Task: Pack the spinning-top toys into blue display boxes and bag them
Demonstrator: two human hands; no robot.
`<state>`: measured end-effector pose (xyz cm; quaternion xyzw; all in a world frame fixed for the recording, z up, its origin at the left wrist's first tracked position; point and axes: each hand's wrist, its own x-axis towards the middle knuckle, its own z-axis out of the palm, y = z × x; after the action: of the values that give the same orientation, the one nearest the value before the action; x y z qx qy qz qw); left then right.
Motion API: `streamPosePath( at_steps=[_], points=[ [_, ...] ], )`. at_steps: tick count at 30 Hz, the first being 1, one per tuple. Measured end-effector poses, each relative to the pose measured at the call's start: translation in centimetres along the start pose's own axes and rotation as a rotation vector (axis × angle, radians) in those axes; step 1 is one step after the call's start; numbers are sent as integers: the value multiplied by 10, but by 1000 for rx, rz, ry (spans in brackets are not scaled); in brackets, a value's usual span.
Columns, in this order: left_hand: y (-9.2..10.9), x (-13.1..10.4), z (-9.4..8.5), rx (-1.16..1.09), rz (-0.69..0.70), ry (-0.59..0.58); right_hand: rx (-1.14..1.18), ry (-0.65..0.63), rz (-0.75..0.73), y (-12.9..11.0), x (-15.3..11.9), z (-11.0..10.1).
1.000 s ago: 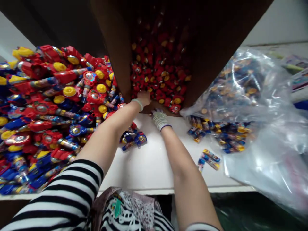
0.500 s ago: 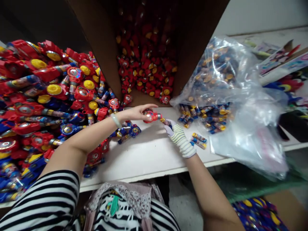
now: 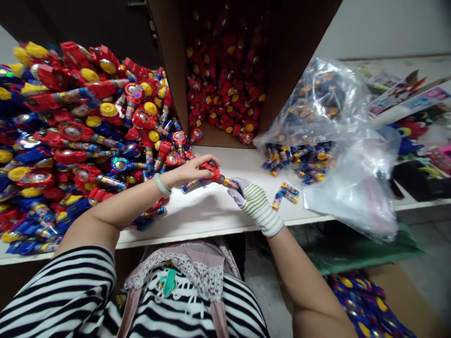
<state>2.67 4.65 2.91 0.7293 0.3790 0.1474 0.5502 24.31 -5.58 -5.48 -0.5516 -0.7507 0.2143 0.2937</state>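
Observation:
A red toy [image 3: 212, 172] is gripped in my left hand [image 3: 197, 170], which is bare with a pale bangle at the wrist. My right hand [image 3: 255, 202], in a striped glove, pinches a small printed tube [image 3: 231, 183] whose left end meets the grey neck of the toy. Both hands are over the white table [image 3: 211, 216]. Just right of my right hand lie a few loose yellow and blue tubes [image 3: 289, 192]. A big pile of red and blue toys [image 3: 81, 136] rises on the left.
Beyond my hands stands a tall cardboard box [image 3: 299, 61] holding red toys. A clear plastic bag [image 3: 366, 173] with tubes spilling out lies on the right. Below right are blue toys [image 3: 359, 300] near a green sheet [image 3: 338, 253].
The tube and the toy now line up end to end, tilted down to the right. My left hand has moved slightly left. The camera view has shifted, and the loose tubes lie differently.

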Motion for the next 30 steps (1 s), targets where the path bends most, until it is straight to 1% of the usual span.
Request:
streamPosePath(
  at_steps=[3, 5, 6, 7, 8, 9, 11, 13, 14, 15, 16, 17, 19, 20, 21, 23, 24, 25, 26, 27, 28, 29, 30],
  points=[
    [-3, -1, 17, -68, 17, 208, -95, -58, -10, -16, 0, 5],
    [-7, 0, 27, -152, 0, 359, -146, -30, 28, -24, -1, 8],
    [-8, 1, 32, -172, -2, 417, -158, -4, 57, -27, -2, 9],
    [-9, 0, 35, -166, 7, 450, -155, 17, 84, -29, -3, 10],
    [-9, -1, 37, -139, 28, 455, -128, 25, 105, -31, -5, 11],
    [-9, -2, 38, -98, 61, 435, -67, 17, 123, -33, -6, 13],
    [-8, -6, 36, -16, 161, 355, 177, -53, 178, -36, -10, 18],
    [-8, -8, 31, 42, 279, 234, 530, -217, 267, -37, -14, 25],
    [-9, -8, 28, 63, 314, 177, 685, -303, 311, -37, -15, 29],
    [-10, -8, 25, 82, 318, 141, 778, -353, 347, -37, -16, 32],
    [-11, -7, 23, 100, 290, 139, 785, -356, 366, -36, -16, 34],
    [-13, -6, 22, 116, 238, 164, 710, -313, 364, -36, -16, 35],
    [-14, -6, 22, 136, 130, 251, 435, -151, 322, -36, -13, 36],
    [-14, -6, 23, 134, 101, 272, 324, -88, 290, -36, -10, 37],
    [-15, -6, 24, 126, 93, 263, 266, -55, 258, -37, -6, 39],
    [-16, -6, 21, 107, 113, 195, 355, -78, 195, -39, 5, 44],
    [-14, -7, 16, 105, 134, 157, 435, -111, 162, -40, 10, 48],
    [-11, -10, 7, 117, 158, 133, 505, -138, 125, -40, 16, 51],
    [-5, -15, -6, 146, 184, 146, 546, -148, 89, -37, 20, 53],
    [4, -22, -25, 193, 215, 214, 553, -133, 59, -31, 22, 53],
    [14, -31, -49, 260, 251, 349, 525, -93, 40, -20, 22, 52],
    [26, -42, -80, 345, 281, 542, 459, -47, 32, -4, 19, 50],
    [39, -55, -115, 443, 302, 794, 385, 17, 41, 16, 13, 47]
  ],
)
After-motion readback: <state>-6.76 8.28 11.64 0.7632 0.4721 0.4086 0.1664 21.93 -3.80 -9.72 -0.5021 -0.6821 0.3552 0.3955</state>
